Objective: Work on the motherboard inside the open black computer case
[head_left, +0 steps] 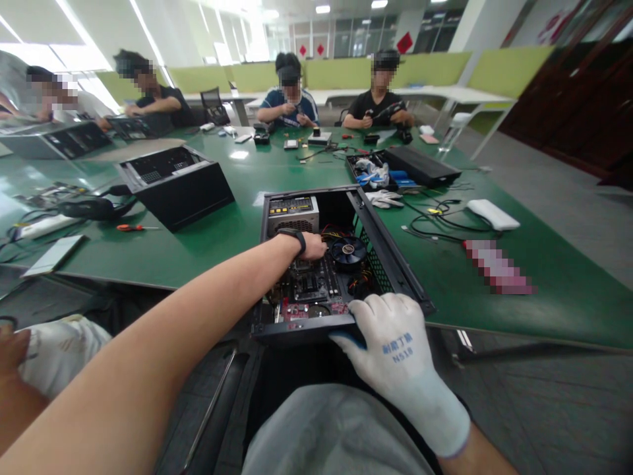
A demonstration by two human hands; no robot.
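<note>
Head view | right hand (393, 333): grip pinching near rim of open case (301, 328) | case at counter (554, 284) edge | board (311, 287), fan (349, 249), PSU (294, 206) inside; completeness unclear | left hand (313, 245) beside fan; grip hidden, cannot tell | second case (190, 194) farther left

An open toolbox (353, 173) lies on the green table (301, 173). A white glove (384, 199) is just in front of it, with cables (430, 216), a white pouch (493, 215) and a pixelated red slab (497, 267) nearer and to its right. Well to its left are a tilted black case (190, 194) and an orange screwdriver (131, 227). Two people (289, 102) sit beyond it.
</note>
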